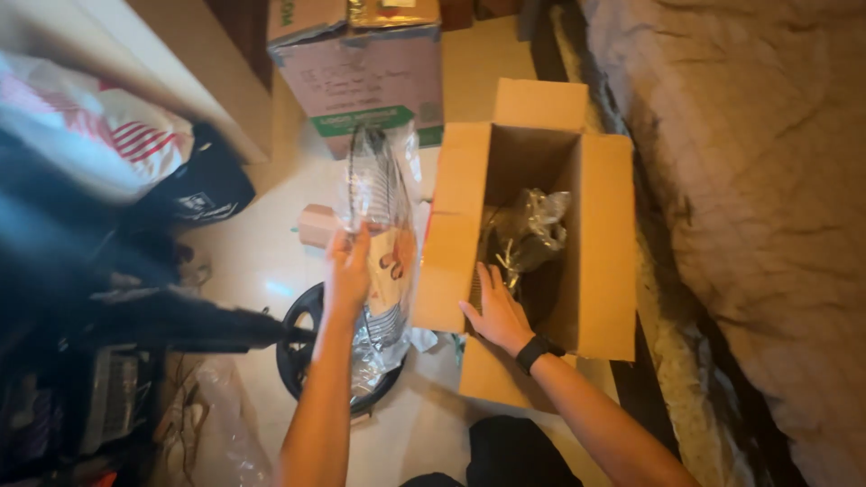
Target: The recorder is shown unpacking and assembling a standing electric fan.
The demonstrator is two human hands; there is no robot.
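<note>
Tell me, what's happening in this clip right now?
A person is kneeling or sitting on the floor over an open cardboard box. The left hand holds up a round wire grille wrapped in clear plastic, clear of the box. The right hand, with a dark wristband, rests at the box's opening, beside another plastic-wrapped part inside. A round black base lies on the floor beneath the grille, and a taller taped carton stands behind.

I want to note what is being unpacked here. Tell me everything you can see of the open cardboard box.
The open cardboard box is plain brown, standing on the pale floor with its flaps folded out. Crumpled clear plastic wrap and a dark item lie inside. The right hand reaches into it, resting on the near edge.
</note>
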